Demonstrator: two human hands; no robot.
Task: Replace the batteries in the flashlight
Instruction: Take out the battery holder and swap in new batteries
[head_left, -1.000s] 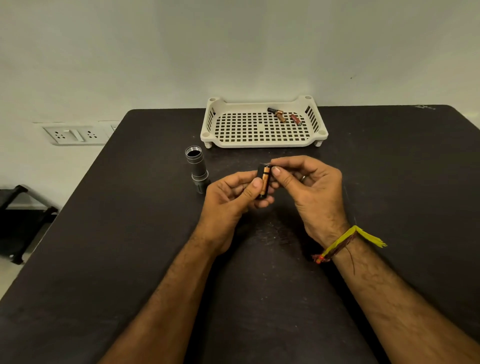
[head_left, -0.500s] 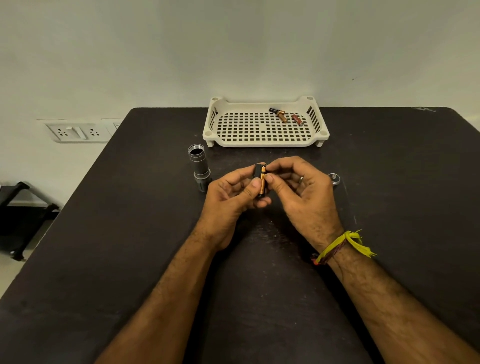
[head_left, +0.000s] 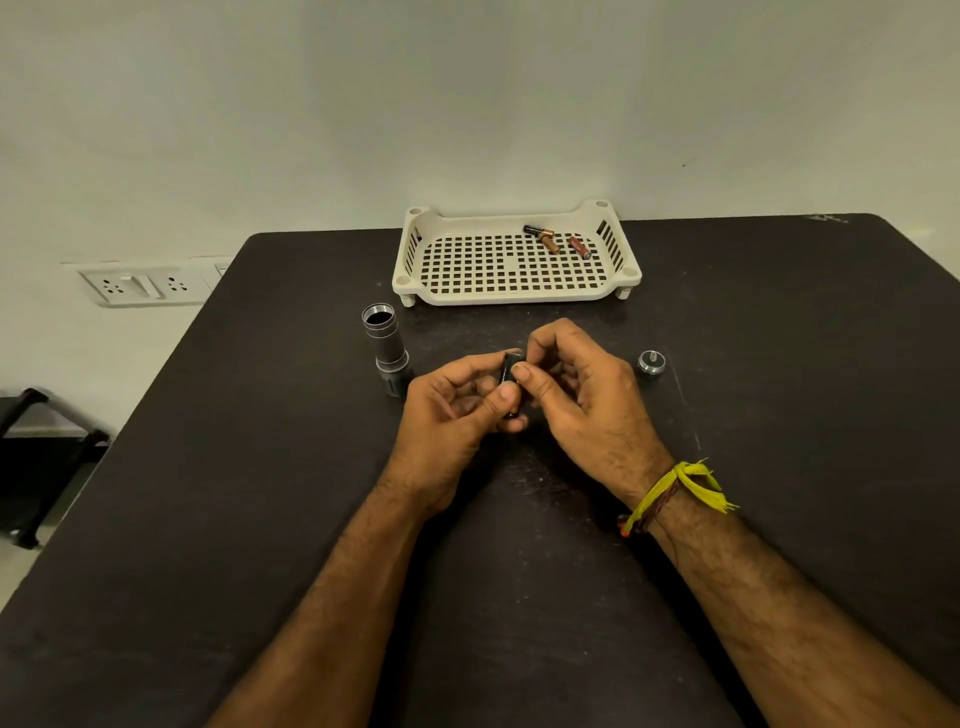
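Both hands are together over the middle of the dark table (head_left: 208, 493), working on the same little thing: a black battery holder (head_left: 510, 371) with what looks like a bit of orange battery showing at its lower end, though it's mostly hidden by fingers so I can't say how many cells are in it. The left hand (head_left: 452, 415) has it pinched, thumb lying up along the front and the other fingers curled behind. The right hand (head_left: 576, 395) is right up against it, thumb tip and index finger nipping the top end of the holder, rest of the fingers curled under. Just left of the left hand, touching distance from its knuckles, the flashlight body (head_left: 387, 348) stands upright on the table with its open end facing up, dark inside. Off to the right of the right hand, a bit apart from it, sits the silver tail cap (head_left: 651, 362), spring side up. Beyond both hands at the far edge of the table is a white slotted tray (head_left: 498, 296), and in its far right corner lie three loose batteries (head_left: 556, 241), two copper and black ones touching each other and a reddish one just beside them. There's a yellow thread band (head_left: 675, 491) tied on the right wrist, and a wall socket plate (head_left: 143, 286) way off to the left past the table edge.
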